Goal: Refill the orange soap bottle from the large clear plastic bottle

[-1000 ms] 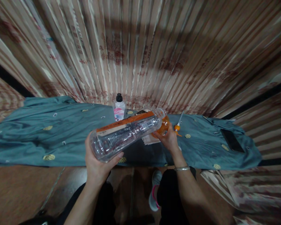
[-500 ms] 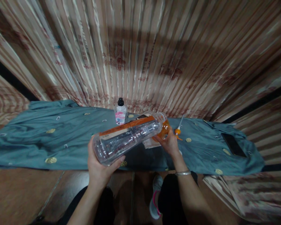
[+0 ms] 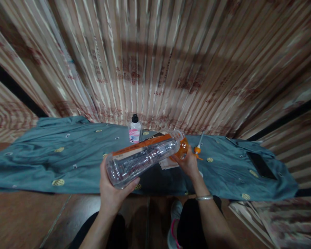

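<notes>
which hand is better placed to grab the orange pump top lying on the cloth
Right. The right hand, steadying the orange container, lies beside the pump top; the left hand grips the big clear bottle.

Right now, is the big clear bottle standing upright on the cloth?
No, the big clear bottle is tipped on its side, held up by the left hand at its base.

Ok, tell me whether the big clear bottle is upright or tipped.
Tipped. The left hand holds the big clear bottle by its base, nearly on its side, its mouth against the orange container in the right hand.
</notes>
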Motion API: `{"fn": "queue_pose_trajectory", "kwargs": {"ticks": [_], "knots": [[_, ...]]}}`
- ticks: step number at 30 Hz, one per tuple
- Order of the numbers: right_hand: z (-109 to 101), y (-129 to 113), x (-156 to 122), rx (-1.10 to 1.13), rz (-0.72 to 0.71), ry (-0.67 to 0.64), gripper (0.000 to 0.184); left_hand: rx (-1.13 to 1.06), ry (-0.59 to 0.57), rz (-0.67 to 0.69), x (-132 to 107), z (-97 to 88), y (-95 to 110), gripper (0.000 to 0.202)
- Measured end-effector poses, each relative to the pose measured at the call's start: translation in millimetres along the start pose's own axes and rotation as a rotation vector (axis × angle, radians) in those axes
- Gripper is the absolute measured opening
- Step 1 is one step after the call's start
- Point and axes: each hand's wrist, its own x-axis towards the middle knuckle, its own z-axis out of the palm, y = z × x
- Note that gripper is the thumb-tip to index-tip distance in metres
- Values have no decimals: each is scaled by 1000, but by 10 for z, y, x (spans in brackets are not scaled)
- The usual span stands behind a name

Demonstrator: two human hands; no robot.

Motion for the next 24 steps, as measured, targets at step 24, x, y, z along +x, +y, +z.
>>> {"fn": "queue_pose_trajectory", "kwargs": {"ticks": [24], "knots": [[25,50,10,-13,-11,10,101,8,100,39,-71,74,64,105]]}}
